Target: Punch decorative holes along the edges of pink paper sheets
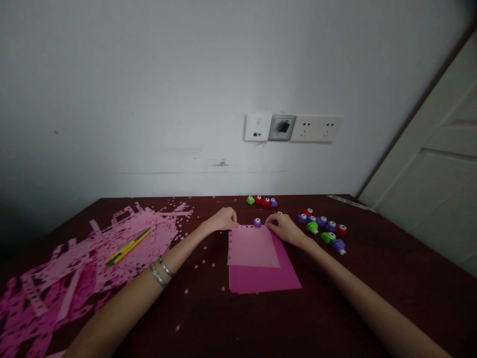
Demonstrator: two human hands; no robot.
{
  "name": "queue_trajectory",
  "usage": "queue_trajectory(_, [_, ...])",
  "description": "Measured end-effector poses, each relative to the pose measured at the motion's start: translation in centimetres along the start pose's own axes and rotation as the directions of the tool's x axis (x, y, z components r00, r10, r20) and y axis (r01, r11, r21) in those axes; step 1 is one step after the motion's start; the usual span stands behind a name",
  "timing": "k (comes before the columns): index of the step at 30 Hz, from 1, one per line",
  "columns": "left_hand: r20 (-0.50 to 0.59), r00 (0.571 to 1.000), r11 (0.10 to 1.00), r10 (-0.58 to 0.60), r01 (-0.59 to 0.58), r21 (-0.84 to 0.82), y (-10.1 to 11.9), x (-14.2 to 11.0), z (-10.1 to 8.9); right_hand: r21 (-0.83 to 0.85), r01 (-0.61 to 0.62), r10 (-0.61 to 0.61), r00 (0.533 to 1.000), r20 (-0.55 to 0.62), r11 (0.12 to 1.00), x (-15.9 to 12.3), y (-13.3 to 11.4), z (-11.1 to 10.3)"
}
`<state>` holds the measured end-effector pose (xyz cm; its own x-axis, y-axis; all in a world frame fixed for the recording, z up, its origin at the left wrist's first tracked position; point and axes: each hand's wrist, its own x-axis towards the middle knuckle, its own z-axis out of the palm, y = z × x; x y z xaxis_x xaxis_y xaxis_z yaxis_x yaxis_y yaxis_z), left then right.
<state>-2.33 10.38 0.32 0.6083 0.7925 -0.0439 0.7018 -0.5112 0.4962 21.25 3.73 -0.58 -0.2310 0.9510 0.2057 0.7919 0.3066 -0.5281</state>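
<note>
A light pink sheet of paper lies on top of darker pink sheets, with small punched holes along its left and top edges. At its top edge sits a purple craft punch with a white top. My left hand has its fingers closed at the sheet's top left corner. At the top right corner my right hand pinches the light pink sheet between thumb and fingers. Neither hand touches the purple punch. Another punch is mostly hidden behind my right hand.
Punched pink paper scraps are heaped at the left, with a yellow utility knife on them. Several coloured punches stand right of my right hand, and more punches at the back. Tiny paper cutouts dot the dark table.
</note>
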Motion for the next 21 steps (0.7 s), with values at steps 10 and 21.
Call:
queue_trajectory(10, [-0.025, 1.0, 1.0, -0.008, 0.008, -0.009, 0.05, -0.02, 0.13, -0.068, 0.017, -0.021, 0.998, -0.063, 0.998, 0.11, -0.04, 0.52])
queue_trajectory(21, [-0.122, 0.992, 0.999, -0.039, 0.04, 0.004, 0.06, -0.02, 0.17, -0.075, 0.017, -0.026, 0.992, -0.121, 0.997, 0.03, 0.07, 0.3])
